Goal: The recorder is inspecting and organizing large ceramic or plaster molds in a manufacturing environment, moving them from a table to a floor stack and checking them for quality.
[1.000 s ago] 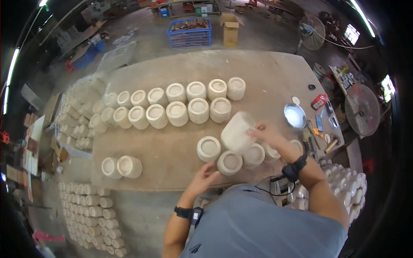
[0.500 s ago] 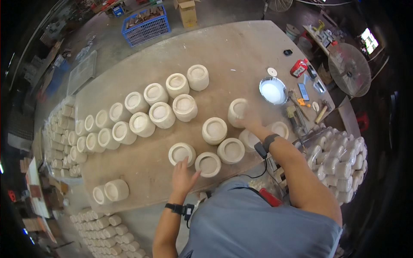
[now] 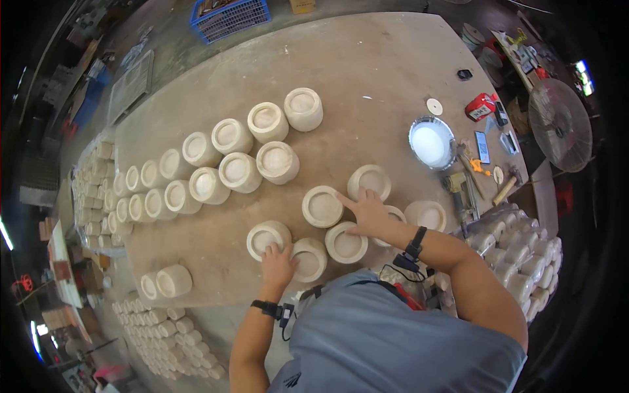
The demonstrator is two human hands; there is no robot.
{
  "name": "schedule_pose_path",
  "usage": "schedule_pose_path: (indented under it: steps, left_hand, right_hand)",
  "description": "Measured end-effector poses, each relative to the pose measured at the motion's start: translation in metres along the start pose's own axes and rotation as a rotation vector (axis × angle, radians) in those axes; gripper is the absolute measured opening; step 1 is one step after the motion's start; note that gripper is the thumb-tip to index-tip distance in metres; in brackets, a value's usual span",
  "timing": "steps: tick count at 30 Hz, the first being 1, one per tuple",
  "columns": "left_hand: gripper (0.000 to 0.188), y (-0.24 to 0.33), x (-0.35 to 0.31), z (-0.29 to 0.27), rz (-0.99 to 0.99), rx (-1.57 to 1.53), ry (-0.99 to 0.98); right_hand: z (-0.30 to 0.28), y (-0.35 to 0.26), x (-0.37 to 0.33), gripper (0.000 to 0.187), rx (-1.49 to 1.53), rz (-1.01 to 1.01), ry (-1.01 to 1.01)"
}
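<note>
Several pale, round, thick-walled pots with recessed tops stand in a loose group in front of me on the table. My left hand (image 3: 278, 267) rests at the near rim of the leftmost pot (image 3: 267, 240), fingers apart, its thumb beside a neighbouring pot (image 3: 309, 261). Over the middle of the group reaches my right hand (image 3: 368, 213), fingers spread. One finger comes to the rim of a pot (image 3: 322, 207) and another lies by the rim of a nearer pot (image 3: 346, 243). A farther pot (image 3: 371, 181) stands just beyond this hand. Part of another pot (image 3: 392, 216) is hidden behind the right forearm.
Two rows of pots (image 3: 227, 136) run leftward across the table (image 3: 367, 62). To the right are a bowl of white material (image 3: 432, 143), a red bottle (image 3: 480, 107), a phone (image 3: 483, 147) and a hammer (image 3: 506, 188). Wrapped pots (image 3: 517, 255) are stacked off the table's right edge.
My right hand has come back from the far pot toward the middle of the group. The left hand stays at the leftmost pot, and the view has shifted slightly.
</note>
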State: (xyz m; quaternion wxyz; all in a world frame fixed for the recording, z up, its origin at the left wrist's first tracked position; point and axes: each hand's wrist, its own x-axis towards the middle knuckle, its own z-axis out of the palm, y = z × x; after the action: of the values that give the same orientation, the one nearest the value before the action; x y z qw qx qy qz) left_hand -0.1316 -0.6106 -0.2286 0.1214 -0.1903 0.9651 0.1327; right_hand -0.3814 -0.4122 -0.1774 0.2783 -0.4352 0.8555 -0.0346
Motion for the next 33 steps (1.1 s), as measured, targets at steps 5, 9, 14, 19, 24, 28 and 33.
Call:
schedule_pose_path:
  steps: [5, 9, 14, 19, 24, 28, 33]
  left_hand:
    - [0.045, -0.002, -0.002, -0.006, -0.003, -0.043, 0.001]
    - [0.043, 0.005, 0.001, -0.011, -0.020, -0.080, -0.013]
    - [0.042, -0.001, -0.003, -0.008, 0.001, -0.072, 0.031]
    - [0.043, -0.003, -0.004, -0.006, -0.002, -0.099, 0.054]
    - [0.042, -0.004, -0.002, -0.009, 0.003, -0.097, 0.022]
    - [0.040, -0.003, 0.003, -0.013, 0.009, -0.083, -0.014]
    - [0.037, -0.009, 0.001, -0.005, 0.060, -0.078, 0.003]
  right_hand:
    - [0.012, 0.004, 0.002, 0.101, -0.023, -0.109, 0.073]
    - [0.023, 0.009, 0.000, 0.095, -0.109, -0.222, 0.125]
    - [0.030, 0.013, 0.013, 0.086, -0.091, -0.259, 0.104]
    - [0.023, 0.008, 0.019, 0.085, -0.070, -0.293, -0.004]
    - [0.032, 0.008, 0.026, 0.077, -0.064, -0.237, -0.114]
    - [0.043, 0.014, 0.030, 0.069, -0.043, -0.254, -0.204]
    - [0.035, 0.009, 0.028, 0.067, -0.007, -0.240, -0.179]
